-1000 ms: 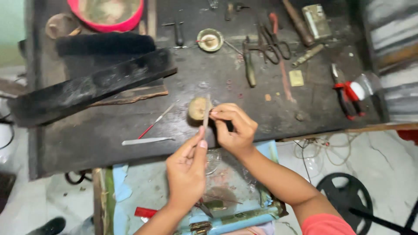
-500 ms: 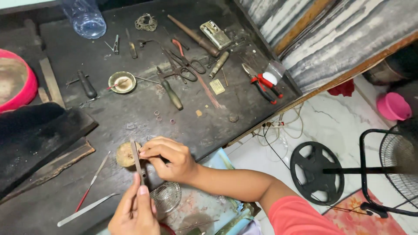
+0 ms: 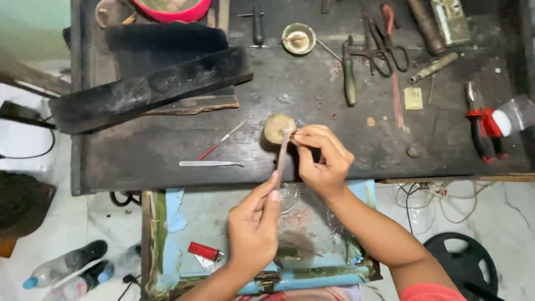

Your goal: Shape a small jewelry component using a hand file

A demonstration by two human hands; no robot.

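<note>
While the left hand [image 3: 253, 226] grips a thin file [image 3: 282, 149], the right hand [image 3: 323, 159] pinches a small ring [image 3: 293, 135] mid-frame beside a wooden peg [image 3: 277, 128] on the bench [image 3: 167, 150].

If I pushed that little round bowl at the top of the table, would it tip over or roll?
The small round bowl looks low and wide, so it would probably slide rather than tip. It seems metal, so likely sturdy. The thin stick resting in it might shift or fall out.
</note>
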